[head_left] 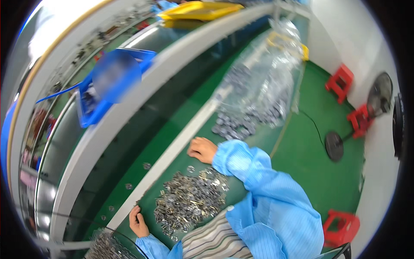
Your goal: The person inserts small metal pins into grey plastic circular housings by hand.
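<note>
Has pile of small metal parts (189, 200) on green bench (183, 159), btwn both hands, close up to striped shirt (217, 237). Rests L hand (138, 221) just L of pile, at bench's white rim (172, 154); fingers part-bent, can't tell re any grip on a small pc. Has R hand (202, 150) past pile's far side, nr same rim; fingers curled in, tips out of sight, so can't tell re grip there either. Shows loose disc (190, 168) on bare green btwn R hand & pile. Gives only narrow open strip of bench btwn pile & rim. Has blue R sleeve (241, 162) across bench's R side, taking up room there. Beyond R hand, shows short bare gap, then grey parts (233, 125) at mouth of clear bag (267, 73), filling much of bench toward its R edge. Past rim, shows green strip w/ few stray pcs (146, 165), then blue bin (97, 113) at white ledge opp. Off bench's R edge, has open green floor (332, 185), bounded by red stools (340, 82) & black fan (379, 93) nr pale wall. Bottom L, shows 2nd bag of metal bits (108, 246), cut off by view's edge.
</note>
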A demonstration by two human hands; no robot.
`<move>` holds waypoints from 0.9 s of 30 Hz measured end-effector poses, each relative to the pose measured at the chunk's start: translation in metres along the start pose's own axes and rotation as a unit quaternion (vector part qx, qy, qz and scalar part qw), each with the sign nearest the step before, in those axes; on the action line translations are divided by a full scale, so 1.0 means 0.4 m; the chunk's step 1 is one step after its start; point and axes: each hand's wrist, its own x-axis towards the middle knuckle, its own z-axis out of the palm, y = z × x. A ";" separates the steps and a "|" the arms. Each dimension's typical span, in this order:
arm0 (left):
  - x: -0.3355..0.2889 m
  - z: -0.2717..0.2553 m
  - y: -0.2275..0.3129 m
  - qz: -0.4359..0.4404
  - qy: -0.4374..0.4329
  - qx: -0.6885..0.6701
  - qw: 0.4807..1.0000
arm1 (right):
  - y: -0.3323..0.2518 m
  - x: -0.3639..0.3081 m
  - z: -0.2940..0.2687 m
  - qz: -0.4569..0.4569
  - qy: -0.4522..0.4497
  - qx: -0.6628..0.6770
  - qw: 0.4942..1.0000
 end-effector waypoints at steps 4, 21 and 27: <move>0.010 -0.010 -0.023 -0.020 0.003 -0.007 1.000 | -0.023 -0.042 -0.032 -0.002 -0.024 0.022 0.999; 0.018 -0.025 -0.063 -0.058 0.068 0.002 0.996 | -0.262 -0.285 -0.030 0.080 0.005 0.070 0.994; 0.003 -0.002 -0.044 -0.042 0.095 -0.077 0.992 | -0.252 -0.263 -0.076 0.106 -0.010 0.115 0.988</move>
